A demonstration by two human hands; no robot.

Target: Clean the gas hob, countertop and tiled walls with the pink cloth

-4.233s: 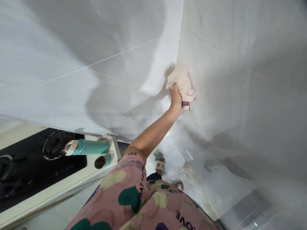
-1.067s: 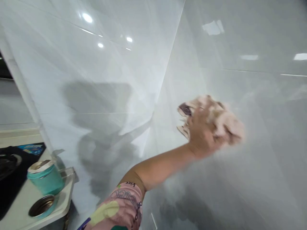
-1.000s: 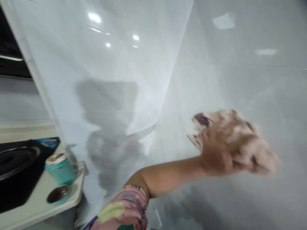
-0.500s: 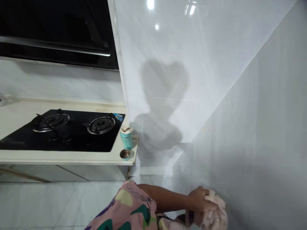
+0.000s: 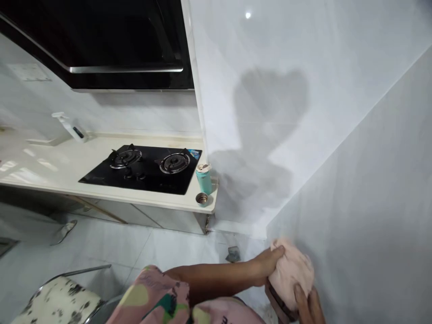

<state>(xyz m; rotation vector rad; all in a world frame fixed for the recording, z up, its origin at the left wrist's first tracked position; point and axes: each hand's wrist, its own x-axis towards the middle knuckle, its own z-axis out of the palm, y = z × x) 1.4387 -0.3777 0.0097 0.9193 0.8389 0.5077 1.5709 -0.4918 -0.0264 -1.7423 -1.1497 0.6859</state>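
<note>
A pale pink, fluffy cloth [image 5: 293, 275] is bunched up near the bottom right, close to the grey wall. My left hand [image 5: 269, 263] grips its upper left side, thumb on top. Fingers of my right hand [image 5: 308, 306] press on its lower right side; the rest of that hand is cut off by the frame. Just below the cloth shows a brown, band-like thing [image 5: 281, 302] that I cannot make out.
A counter [image 5: 67, 155] holds a black gas hob [image 5: 145, 180], a turquoise flask [image 5: 204, 180], its cup-like lid [image 5: 201, 199] and a white spray bottle [image 5: 71, 127]. A range hood [image 5: 135, 40] hangs above. A spotted chair seat [image 5: 60, 303] stands lower left; a small grey object [image 5: 232, 254] lies on the floor.
The view has swung left, bringing the spray bottle and chair into sight. The cloth has come slightly up and left, and my right hand's fingers now show on it.
</note>
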